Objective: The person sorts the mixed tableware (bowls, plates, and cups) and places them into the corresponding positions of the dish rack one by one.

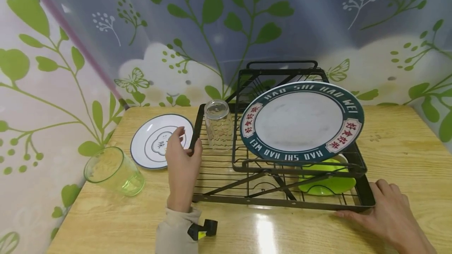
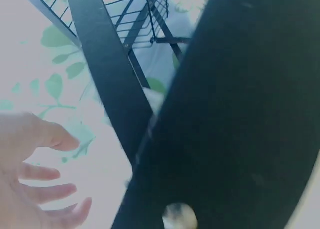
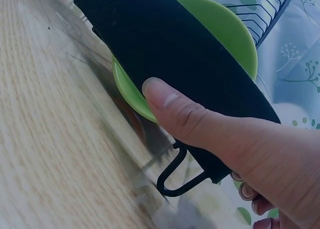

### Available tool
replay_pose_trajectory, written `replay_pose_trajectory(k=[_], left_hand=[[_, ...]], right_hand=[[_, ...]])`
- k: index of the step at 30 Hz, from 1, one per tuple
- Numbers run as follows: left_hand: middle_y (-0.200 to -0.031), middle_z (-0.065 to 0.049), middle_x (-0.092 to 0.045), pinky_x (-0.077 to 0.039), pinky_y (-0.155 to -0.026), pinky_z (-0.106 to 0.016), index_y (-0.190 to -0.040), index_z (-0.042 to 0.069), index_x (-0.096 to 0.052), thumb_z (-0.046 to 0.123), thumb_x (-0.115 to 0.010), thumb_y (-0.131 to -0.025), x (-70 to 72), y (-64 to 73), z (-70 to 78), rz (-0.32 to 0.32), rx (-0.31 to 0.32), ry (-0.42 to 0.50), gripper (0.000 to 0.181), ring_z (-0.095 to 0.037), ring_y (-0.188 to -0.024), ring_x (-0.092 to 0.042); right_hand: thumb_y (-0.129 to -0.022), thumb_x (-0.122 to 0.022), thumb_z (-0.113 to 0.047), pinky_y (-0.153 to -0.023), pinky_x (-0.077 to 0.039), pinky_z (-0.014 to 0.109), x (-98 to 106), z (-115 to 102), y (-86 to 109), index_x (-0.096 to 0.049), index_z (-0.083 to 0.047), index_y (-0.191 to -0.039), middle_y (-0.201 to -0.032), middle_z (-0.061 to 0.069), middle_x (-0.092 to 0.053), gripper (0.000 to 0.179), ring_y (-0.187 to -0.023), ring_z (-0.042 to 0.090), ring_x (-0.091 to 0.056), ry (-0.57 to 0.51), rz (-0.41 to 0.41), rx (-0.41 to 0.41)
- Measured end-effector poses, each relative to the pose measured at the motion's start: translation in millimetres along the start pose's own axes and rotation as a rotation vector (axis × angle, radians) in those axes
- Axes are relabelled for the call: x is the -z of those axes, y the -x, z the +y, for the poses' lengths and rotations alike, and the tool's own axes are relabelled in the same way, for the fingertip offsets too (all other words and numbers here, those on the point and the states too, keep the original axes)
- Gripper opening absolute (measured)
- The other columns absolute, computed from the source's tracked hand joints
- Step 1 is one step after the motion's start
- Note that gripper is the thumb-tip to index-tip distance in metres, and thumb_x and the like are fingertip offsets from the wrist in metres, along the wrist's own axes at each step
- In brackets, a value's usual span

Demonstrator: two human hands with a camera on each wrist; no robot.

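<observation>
Both hands are on the black dish rack point(image 1: 282, 175): the left hand point(image 1: 181, 160) rests against its left rail with the thumb hooked on the bar and the fingers loose, more touching than clamping, while the right hand point(image 1: 388, 214) pinches the near right corner, thumb point(image 3: 170, 106) pressed on the black edge. The rack sits on the wooden worktop point(image 1: 406, 156), partly loaded, I'd judge: a big teal-rimmed plate point(image 1: 300, 122) leans on the upper tier, an upturned clear glass point(image 1: 219, 126) stands on the lower grid, a green dish point(image 1: 328, 183) lies below. Still outside, left of the rack, are a small white plate point(image 1: 152, 144) and a green tumbler point(image 1: 113, 171).
</observation>
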State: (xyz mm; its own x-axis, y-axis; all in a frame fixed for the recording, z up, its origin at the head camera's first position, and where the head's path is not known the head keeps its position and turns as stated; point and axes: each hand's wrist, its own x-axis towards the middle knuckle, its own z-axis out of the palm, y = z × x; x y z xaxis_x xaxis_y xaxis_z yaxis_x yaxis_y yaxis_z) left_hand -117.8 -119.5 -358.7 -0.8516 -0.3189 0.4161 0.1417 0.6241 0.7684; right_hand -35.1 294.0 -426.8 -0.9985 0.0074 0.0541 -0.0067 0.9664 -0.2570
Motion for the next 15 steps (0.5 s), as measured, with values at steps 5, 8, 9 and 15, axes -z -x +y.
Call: replay_pose_trajectory(k=[5,8,9,15], left_hand=[[-0.118,-0.022,-0.056,-0.044,-0.082,-0.041,-0.118,-0.007,-0.054,0.001,-0.069,-0.083,11.6,8.6,-10.6,0.185,-0.136,-0.044,0.039,-0.035,-0.100,-0.051],[-0.115,-0.021,-0.056,-0.036,-0.084,-0.041,-0.115,-0.006,-0.055,0.000,-0.069,-0.080,18.3,7.7,-16.0,0.265,-0.154,-0.047,0.038,-0.035,-0.095,-0.048],[-0.113,-0.021,-0.056,-0.035,-0.084,-0.040,-0.115,-0.006,-0.055,0.000,-0.069,-0.080,20.7,7.8,-17.3,0.284,-0.150,-0.047,0.038,-0.036,-0.094,-0.047],[-0.110,-0.023,-0.055,-0.037,-0.085,-0.038,-0.113,-0.008,-0.055,-0.003,-0.070,-0.079,30.0,18.1,-26.6,0.306,-0.108,-0.055,0.038,-0.035,-0.097,-0.048]], right_hand=[[-0.055,-0.081,-0.068,-0.079,-0.033,0.060,-0.5,-0.3,0.0,-0.049,0.013,-0.118,-0.096,0.027,-0.047,0.108,-0.089,0.044,-0.039,-0.010,-0.009,0.000],[-0.055,-0.081,-0.068,-0.079,-0.033,0.060,-0.4,-0.6,0.4,-0.050,0.013,-0.118,-0.096,0.027,-0.047,0.108,-0.089,0.044,-0.040,-0.013,-0.003,-0.005],[-0.055,-0.082,-0.067,-0.080,-0.033,0.060,-0.3,-0.3,0.4,-0.049,0.014,-0.118,-0.097,0.028,-0.047,0.108,-0.090,0.045,-0.040,-0.015,-0.004,-0.005],[-0.054,-0.084,-0.065,-0.079,-0.034,0.060,-0.1,0.6,0.6,-0.049,0.013,-0.119,-0.097,0.027,-0.048,0.107,-0.088,0.043,-0.042,-0.021,0.012,0.014]])
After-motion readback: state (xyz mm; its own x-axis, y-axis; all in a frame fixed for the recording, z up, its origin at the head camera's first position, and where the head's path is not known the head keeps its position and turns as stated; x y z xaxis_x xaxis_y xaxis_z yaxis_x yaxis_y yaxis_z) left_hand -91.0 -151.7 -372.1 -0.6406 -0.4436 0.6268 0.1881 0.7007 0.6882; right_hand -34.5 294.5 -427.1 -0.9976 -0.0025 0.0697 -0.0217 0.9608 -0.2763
